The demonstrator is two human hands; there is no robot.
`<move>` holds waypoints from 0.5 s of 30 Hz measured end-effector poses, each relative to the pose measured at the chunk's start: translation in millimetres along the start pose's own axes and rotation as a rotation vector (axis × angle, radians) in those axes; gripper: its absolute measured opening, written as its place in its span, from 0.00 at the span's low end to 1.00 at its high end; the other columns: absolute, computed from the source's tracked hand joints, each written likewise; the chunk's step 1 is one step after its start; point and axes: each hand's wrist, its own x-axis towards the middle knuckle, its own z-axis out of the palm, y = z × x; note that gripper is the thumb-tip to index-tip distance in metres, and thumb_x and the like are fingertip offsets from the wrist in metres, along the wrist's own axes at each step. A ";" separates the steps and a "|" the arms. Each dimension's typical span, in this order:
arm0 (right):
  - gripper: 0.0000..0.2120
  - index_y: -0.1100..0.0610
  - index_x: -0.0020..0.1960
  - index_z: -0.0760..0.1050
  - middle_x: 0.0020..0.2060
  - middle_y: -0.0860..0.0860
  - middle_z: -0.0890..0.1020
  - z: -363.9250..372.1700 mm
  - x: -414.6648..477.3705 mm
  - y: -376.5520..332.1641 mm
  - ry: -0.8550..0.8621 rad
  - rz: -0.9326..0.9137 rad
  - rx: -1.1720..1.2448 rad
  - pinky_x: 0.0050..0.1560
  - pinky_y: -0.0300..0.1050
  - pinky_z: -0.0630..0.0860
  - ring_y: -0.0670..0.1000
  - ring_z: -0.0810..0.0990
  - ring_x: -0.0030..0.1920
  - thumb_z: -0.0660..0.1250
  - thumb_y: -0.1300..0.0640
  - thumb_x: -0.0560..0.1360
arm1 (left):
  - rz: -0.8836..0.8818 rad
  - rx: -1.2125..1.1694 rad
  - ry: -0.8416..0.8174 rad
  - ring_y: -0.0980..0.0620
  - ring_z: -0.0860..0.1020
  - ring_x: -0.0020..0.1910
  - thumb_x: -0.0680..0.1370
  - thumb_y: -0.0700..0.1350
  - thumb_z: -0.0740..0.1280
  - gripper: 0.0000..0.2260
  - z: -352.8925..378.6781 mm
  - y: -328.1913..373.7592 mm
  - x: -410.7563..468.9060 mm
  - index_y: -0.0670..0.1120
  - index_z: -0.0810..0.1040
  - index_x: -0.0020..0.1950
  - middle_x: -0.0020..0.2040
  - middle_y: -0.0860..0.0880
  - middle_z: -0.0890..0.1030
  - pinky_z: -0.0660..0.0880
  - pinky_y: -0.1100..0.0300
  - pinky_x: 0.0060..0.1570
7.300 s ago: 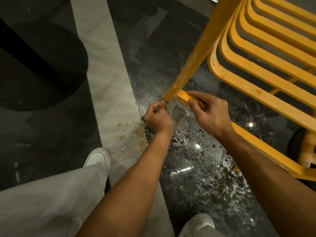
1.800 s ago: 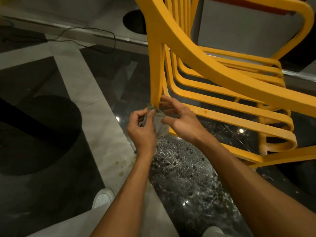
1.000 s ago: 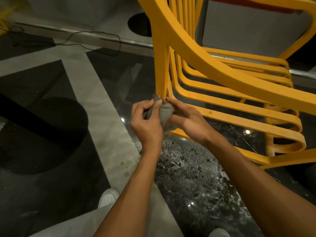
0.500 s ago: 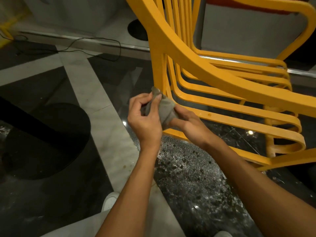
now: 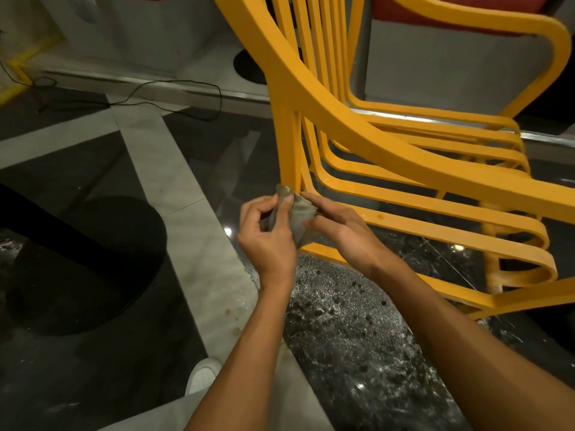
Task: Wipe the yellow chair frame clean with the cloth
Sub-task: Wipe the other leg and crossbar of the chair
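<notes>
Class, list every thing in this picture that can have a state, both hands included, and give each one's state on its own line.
left hand, pinches the cloth.
right hand, pinches the cloth.
cloth, bunched, top corner against the yellow chair frame.
yellow chair frame, small dark spot on one slat.
floor, speckled with pale residue below the hands.
cable, lying loose on the floor.

Bare forearms (image 5: 249,353), pale grey trousers (image 5: 161,415), white shoe (image 5: 202,376)
</notes>
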 end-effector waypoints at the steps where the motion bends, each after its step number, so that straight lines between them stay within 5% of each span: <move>1: 0.30 0.39 0.75 0.73 0.70 0.41 0.79 -0.2 -0.5 -1.5 0.004 -0.004 -0.002 0.74 0.56 0.72 0.45 0.75 0.71 0.67 0.44 0.72 | -0.007 0.000 0.005 0.55 0.82 0.50 0.77 0.37 0.77 0.05 -0.1 0.4 -0.4 0.37 0.84 0.51 0.50 0.44 0.82 0.79 0.67 0.50; 8: 0.26 0.41 0.72 0.76 0.64 0.43 0.83 1.3 -1.8 -3.2 -0.019 0.000 0.008 0.71 0.60 0.73 0.48 0.79 0.67 0.66 0.48 0.73 | 0.085 -0.111 0.042 0.54 0.82 0.51 0.77 0.37 0.77 0.05 10.7 32.7 20.3 0.41 0.83 0.49 0.50 0.43 0.82 0.80 0.63 0.52; 15: 0.31 0.38 0.73 0.74 0.67 0.41 0.81 1.0 -3.7 -7.3 -0.033 0.027 0.037 0.74 0.59 0.71 0.47 0.76 0.70 0.66 0.43 0.69 | -0.065 -0.042 0.012 0.52 0.83 0.50 0.77 0.39 0.78 0.05 1.1 11.4 5.1 0.40 0.84 0.49 0.50 0.42 0.83 0.81 0.61 0.50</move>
